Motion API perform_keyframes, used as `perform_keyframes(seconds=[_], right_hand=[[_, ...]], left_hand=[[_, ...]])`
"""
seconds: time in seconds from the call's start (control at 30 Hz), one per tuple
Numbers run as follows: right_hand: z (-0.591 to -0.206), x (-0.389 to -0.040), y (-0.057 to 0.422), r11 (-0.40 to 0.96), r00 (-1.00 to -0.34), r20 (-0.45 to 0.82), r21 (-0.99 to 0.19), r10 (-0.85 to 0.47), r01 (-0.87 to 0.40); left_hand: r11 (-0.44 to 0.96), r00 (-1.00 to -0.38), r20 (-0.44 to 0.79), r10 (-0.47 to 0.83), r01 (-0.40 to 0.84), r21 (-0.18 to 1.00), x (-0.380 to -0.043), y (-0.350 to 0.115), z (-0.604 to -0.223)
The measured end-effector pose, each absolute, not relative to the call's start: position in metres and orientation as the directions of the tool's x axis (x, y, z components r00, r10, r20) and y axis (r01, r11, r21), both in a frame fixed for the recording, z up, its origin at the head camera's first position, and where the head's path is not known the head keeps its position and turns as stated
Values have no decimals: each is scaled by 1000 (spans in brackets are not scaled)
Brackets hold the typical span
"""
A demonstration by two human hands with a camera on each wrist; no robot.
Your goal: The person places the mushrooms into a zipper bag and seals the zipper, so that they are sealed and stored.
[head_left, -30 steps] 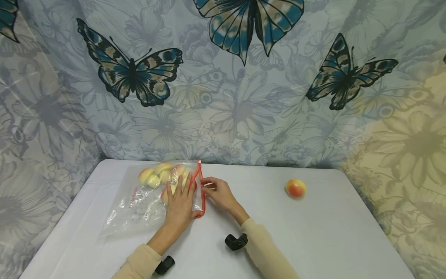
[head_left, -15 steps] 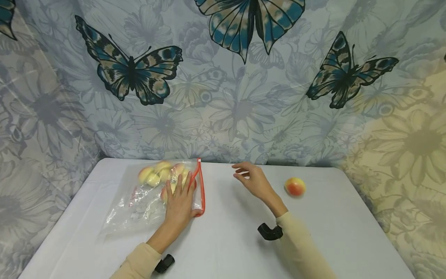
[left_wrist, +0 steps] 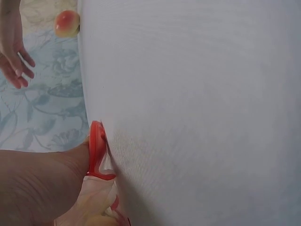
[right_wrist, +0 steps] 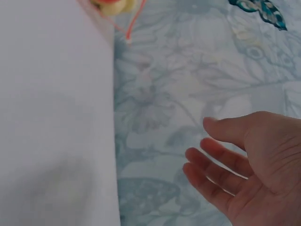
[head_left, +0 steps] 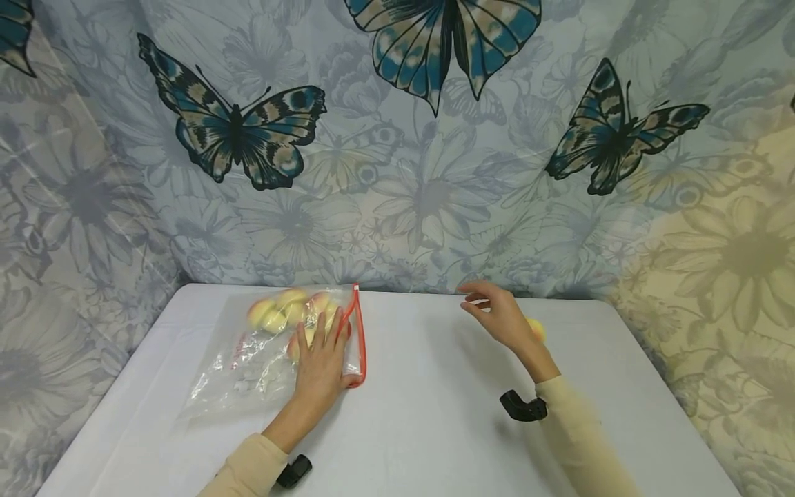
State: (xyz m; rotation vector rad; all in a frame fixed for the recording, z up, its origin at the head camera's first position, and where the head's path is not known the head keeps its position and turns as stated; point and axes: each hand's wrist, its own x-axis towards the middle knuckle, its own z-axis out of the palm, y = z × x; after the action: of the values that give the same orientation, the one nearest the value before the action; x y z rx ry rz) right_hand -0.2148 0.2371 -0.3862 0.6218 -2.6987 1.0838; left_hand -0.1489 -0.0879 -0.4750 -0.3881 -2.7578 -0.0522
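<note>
A clear plastic zip bag (head_left: pixel 223 379) with a red zip edge (head_left: pixel 362 345) lies on the left half of the table, several yellow-red apples (head_left: pixel 292 298) inside it. My left hand (head_left: pixel 319 369) rests on the bag with fingers spread flat over the fruit. In the left wrist view its thumb lies along the red edge. My right hand (head_left: pixel 503 321) is raised over the right side, fingers loosely bent and holding nothing. Behind it a single apple (head_left: pixel 536 330) is mostly hidden in the head view; the left wrist view shows this apple (left_wrist: pixel 67 23) in full.
The table (head_left: pixel 422 428) has a white cover. A patterned cloth (head_left: pixel 428 207) with butterflies hangs just past its back edge and along the sides. Black wrist cameras sit at both sleeves, the right camera (head_left: pixel 523 406) close over the table.
My right hand has left the bag's red edge and moved right, now overlapping the single apple in the head view. The left hand and the bag have stayed in place.
</note>
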Motion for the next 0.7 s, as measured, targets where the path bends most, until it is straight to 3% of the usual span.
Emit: perform_keyframes(seconds=[0.37, 0.7], right_hand=[[-392, -211, 283, 721, -917, 251, -566, -311, -400], [-416, -215, 340, 703, -970, 222, -674, -103, -228]], left_hand=[[959, -895, 359, 266, 282, -7, -150, -87, -478], [959, -898, 353, 262, 283, 9, -149, -89, -477]])
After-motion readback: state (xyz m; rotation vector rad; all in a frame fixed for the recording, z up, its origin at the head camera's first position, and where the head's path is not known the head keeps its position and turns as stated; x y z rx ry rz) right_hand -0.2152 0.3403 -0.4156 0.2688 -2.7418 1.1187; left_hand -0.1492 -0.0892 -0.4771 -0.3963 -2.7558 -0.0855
